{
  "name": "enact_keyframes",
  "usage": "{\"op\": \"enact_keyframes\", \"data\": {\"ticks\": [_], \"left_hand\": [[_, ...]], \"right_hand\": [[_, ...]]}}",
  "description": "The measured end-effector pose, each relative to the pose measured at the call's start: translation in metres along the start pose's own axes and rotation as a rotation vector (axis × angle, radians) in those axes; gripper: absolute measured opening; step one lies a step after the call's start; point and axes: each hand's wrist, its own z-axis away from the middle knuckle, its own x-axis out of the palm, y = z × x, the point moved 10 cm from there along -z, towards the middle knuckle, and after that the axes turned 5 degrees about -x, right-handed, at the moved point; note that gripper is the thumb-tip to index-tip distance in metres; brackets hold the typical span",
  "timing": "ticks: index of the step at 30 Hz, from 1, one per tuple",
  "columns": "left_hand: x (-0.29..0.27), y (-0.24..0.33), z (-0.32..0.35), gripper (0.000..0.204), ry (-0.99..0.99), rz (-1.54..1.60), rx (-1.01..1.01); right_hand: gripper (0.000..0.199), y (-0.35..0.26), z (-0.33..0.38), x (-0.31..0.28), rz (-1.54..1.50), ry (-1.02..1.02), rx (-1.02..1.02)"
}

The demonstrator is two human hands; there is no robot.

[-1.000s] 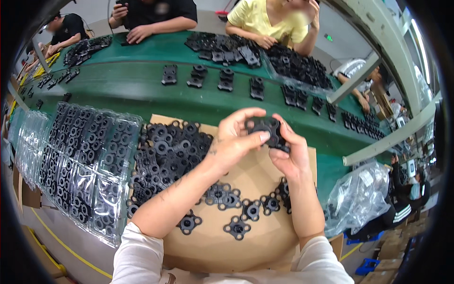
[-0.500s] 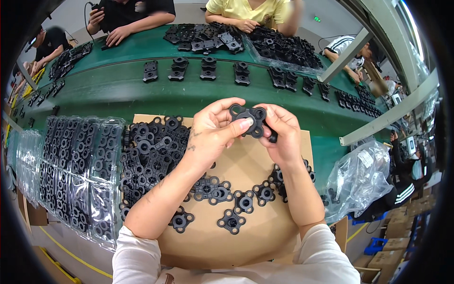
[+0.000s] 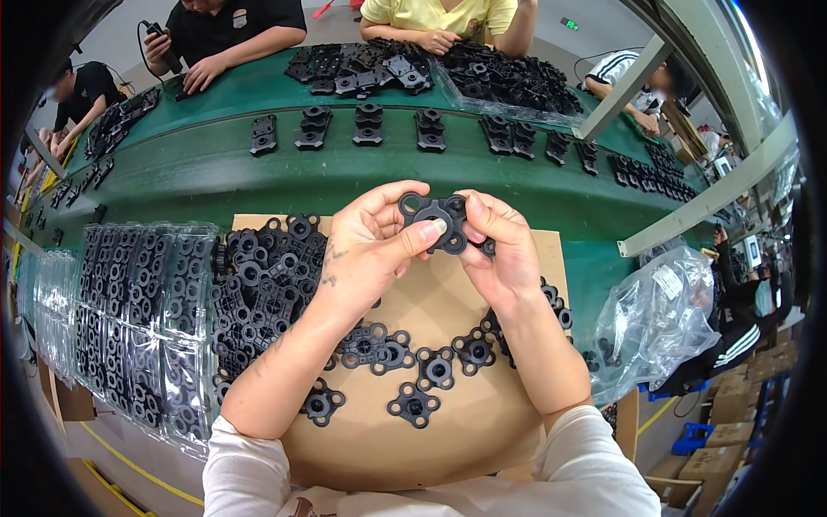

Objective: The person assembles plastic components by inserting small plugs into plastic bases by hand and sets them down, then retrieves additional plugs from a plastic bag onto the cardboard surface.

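Note:
Between both hands, above the cardboard, I hold a black plastic part with ring-shaped lobes point(image 3: 413, 208). My left hand point(image 3: 369, 237) is closed on its left side, thumb pressed across the middle. With thumb and fingers, my right hand point(image 3: 504, 246) grips the right edge; a small dark piece shows by its fingers, too hidden to name. Similar four-ringed black parts, such as one near me point(image 3: 413, 405), lie loose on the cardboard sheet point(image 3: 482, 431). A large heap of such parts point(image 3: 267, 293) sits beside my left forearm, and several more lie partly behind my right forearm.
Clear plastic trays point(image 3: 146, 319) filled with black parts stand at the left. A crumpled clear bag point(image 3: 659, 310) lies at the right, below a metal frame bar point(image 3: 702, 194). Assembled black parts point(image 3: 369, 126) line the green conveyor belt point(image 3: 284, 185). Co-workers sit across it.
Both hands and the held part have shifted slightly left in the picture, as has most of the scene. My grip looks much the same, with the part turned slightly.

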Motion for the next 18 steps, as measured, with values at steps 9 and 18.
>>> {"op": "enact_keyframes", "data": {"ticks": [9,18], "left_hand": [[-0.012,0.008,-0.003,0.036,0.04,-0.099,0.076],[-0.021,-0.012,-0.018,0.039,0.029,0.178,-0.015]], "right_hand": [[0.031,-0.016,-0.016,-0.004,0.026,-0.048,-0.004],[0.021,-0.034,0.02,-0.034,0.31,0.106,-0.035]]}}
